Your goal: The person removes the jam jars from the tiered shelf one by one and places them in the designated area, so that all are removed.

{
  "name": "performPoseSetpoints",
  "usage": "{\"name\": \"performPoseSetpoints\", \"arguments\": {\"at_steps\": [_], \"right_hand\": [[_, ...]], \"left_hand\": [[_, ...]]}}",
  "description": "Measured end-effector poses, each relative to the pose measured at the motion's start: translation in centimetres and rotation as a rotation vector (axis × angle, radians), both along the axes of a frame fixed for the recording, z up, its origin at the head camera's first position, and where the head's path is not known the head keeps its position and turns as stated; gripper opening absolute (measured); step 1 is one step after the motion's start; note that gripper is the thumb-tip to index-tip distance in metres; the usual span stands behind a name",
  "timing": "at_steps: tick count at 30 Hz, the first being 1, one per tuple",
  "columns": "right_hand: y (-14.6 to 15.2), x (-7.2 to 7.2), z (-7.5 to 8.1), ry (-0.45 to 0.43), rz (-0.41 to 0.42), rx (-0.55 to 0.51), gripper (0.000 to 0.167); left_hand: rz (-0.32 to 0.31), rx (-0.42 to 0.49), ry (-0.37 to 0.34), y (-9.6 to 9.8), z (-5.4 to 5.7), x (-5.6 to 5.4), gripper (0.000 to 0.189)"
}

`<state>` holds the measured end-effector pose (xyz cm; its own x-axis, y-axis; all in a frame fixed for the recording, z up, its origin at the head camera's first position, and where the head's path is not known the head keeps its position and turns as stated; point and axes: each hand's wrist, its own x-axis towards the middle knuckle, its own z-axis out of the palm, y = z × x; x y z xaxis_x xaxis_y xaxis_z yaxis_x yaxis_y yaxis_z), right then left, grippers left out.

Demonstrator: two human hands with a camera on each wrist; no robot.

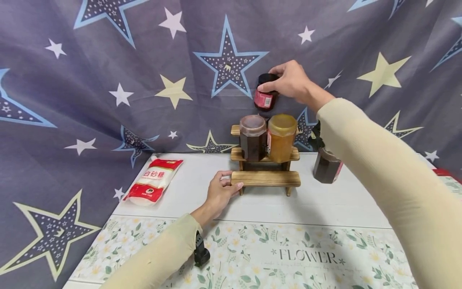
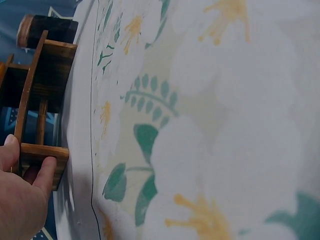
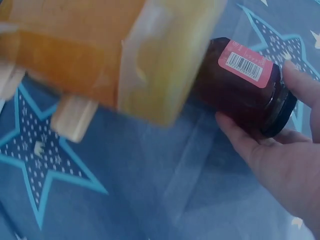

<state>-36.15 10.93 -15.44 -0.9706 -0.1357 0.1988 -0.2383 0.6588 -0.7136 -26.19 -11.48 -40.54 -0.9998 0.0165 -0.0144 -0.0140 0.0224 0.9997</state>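
My right hand (image 1: 293, 82) grips a small dark jar (image 1: 264, 100) by its black lid. The jar has a pink barcode label and is held in the air above a stepped wooden rack (image 1: 265, 179). In the right wrist view, thumb and fingers sit around the lid end of this jar (image 3: 240, 82). My left hand (image 1: 218, 196) pinches the left end of the rack's lowest board, thumb on top in the head view. On the middle step stand a dark brown jar (image 1: 253, 146) and, right of it, an amber jar (image 1: 280, 145). The top step is largely hidden behind them.
Another dark jar (image 1: 326, 166) stands on the white table right of the rack, partly covered by my right sleeve. A red and white sugar bag (image 1: 153, 180) lies at the left. Behind everything hangs a star-patterned curtain (image 1: 202, 116); a flowered cloth (image 1: 288, 257) covers the front.
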Motion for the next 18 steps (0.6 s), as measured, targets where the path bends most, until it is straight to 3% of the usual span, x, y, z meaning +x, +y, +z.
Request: {"name": "performPoseSetpoints", "arguments": {"at_steps": [8, 18], "right_hand": [[4.1, 1.0, 1.8, 0.02, -0.043, -0.006, 0.079], [10.0, 2.0, 0.8, 0.025, -0.103, 0.117, 0.086]], "left_hand": [[-0.009, -0.011, -0.004, 0.0, -0.1, 0.0, 0.052], [0.007, -0.022, -0.01, 0.1, 0.0, 0.0, 0.052]]}}
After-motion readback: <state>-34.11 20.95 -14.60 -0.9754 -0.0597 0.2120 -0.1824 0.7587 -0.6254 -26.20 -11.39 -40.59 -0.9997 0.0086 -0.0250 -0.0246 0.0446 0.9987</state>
